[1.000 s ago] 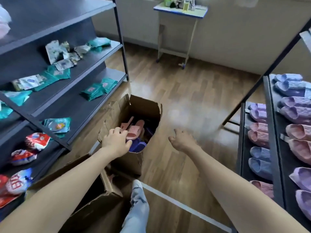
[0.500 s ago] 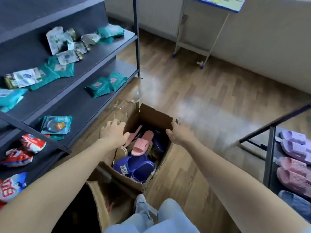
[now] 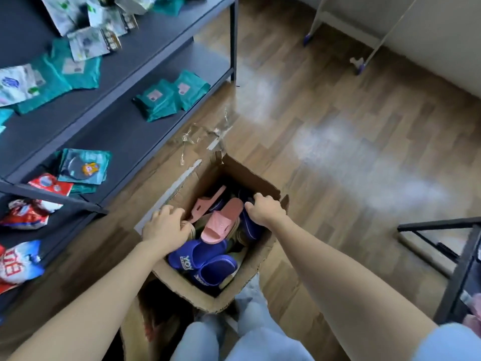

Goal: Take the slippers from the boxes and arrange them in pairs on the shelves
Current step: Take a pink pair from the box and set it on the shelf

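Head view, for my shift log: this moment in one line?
stage: hands in box; left hand: at beige slipper; right hand: at navy slipper; grips: unclear

Soft, cool daylight fills the scene fairly brightly and evenly. Pale, hazy glare streaks lie across the wooden floor, which points to light coming from beyond its far edge. The dark shelves soak up light and show little surface detail. Inside the cardboard box the deepest gaps sink into shadow. The left hand and right hand are evenly lit, their outlines slightly smeared. Everything looks a little soft and blotchy. Wide-angle bending tilts the shelf post and stretches the forearms toward the bottom corners.
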